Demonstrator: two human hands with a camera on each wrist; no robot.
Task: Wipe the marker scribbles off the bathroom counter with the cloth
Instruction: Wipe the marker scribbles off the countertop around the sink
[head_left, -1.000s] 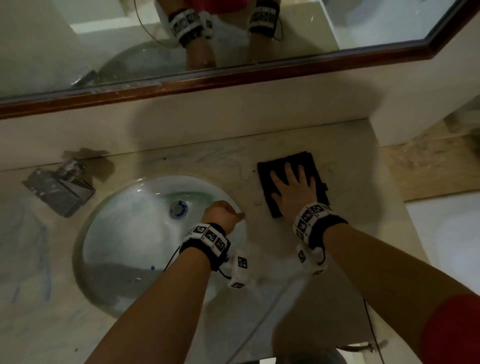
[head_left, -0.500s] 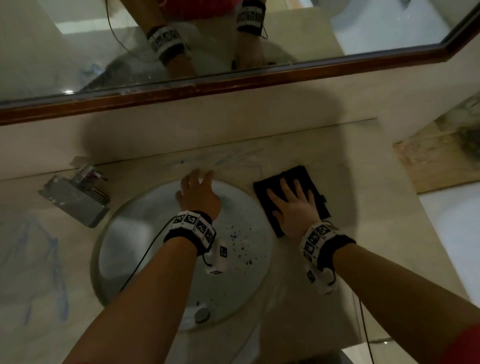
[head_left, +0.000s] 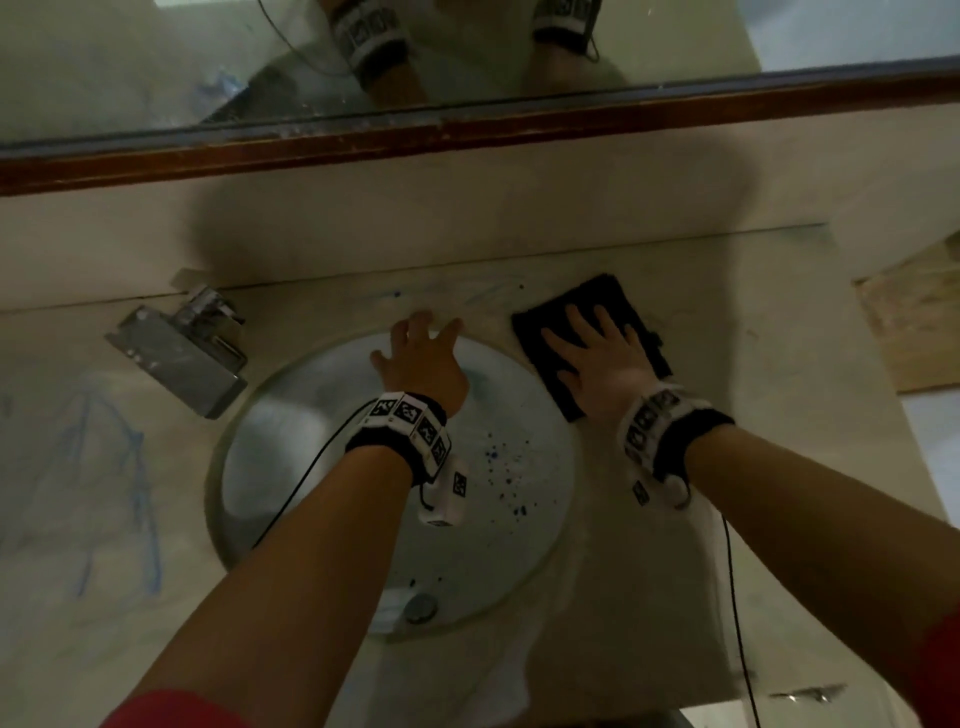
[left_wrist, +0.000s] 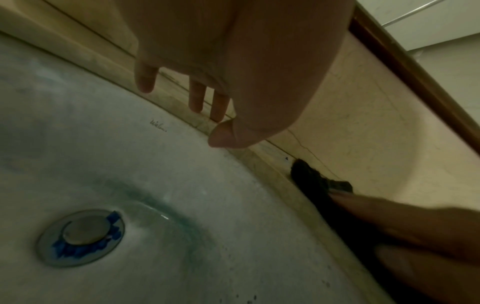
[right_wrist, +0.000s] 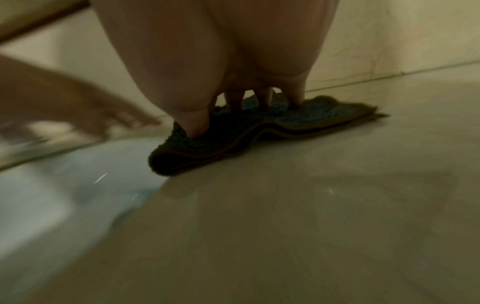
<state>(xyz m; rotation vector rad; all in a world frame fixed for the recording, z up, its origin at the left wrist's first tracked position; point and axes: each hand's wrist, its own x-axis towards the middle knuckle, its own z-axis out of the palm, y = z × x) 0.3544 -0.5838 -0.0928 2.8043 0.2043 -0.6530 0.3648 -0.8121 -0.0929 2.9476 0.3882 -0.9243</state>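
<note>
Folded dark cloth (head_left: 587, 338) lying on the counter (head_left: 779, 415) just right of the sink (head_left: 395, 467), pressed flat by the right hand (head_left: 597, 364), fingers straight and spread. Left hand (head_left: 421, 364), fingers apart and holding nothing, reaches over the sink's far rim. Faint blue scribbles (head_left: 483, 299) lie behind; keep even palm pressure and sweep across them.

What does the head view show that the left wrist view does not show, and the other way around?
Only the head view shows the faucet, the blue marker scribbles on the counter left of the sink, and the mirror. Only the left wrist view shows the drain with blue stains around it. Both show the sink, the left hand with straight fingers at its far rim, and the dark cloth under the right hand.
</note>
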